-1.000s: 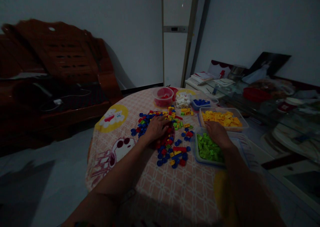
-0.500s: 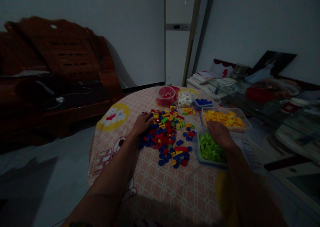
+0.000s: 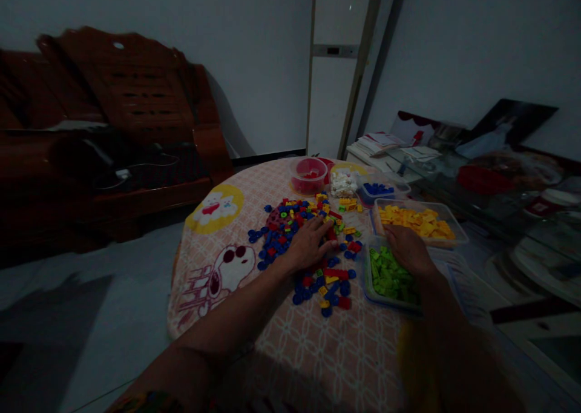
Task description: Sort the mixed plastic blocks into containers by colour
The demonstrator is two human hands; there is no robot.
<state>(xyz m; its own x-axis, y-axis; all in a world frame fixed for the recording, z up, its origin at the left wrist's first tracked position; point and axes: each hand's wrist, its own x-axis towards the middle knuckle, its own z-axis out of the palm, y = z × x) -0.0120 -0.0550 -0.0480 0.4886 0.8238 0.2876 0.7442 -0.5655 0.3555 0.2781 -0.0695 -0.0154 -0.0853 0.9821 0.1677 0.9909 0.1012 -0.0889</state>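
Note:
A loose pile of small red, blue, yellow and green bricks (image 3: 290,231) is spread over a round table with a patterned cloth (image 3: 254,304). My left hand (image 3: 311,243) lies flat on the pile with its fingers stretched out and apart. My right hand (image 3: 408,249) rests on the far rim of a clear tub of green bricks (image 3: 388,277); its fingers curl downward and what they hold, if anything, is hidden.
Behind the pile stand a tub of yellow bricks (image 3: 420,219), a tub of blue bricks (image 3: 379,190), a heap of white bricks (image 3: 344,184) and a round tub of red bricks (image 3: 309,175). A wooden bench (image 3: 113,134) is at the left, a cluttered glass table (image 3: 499,177) at the right.
My left hand has swept from the pile's left edge back to the right over its middle, spreading the bricks. My right hand has stayed at the green tub. The view shifted slightly.

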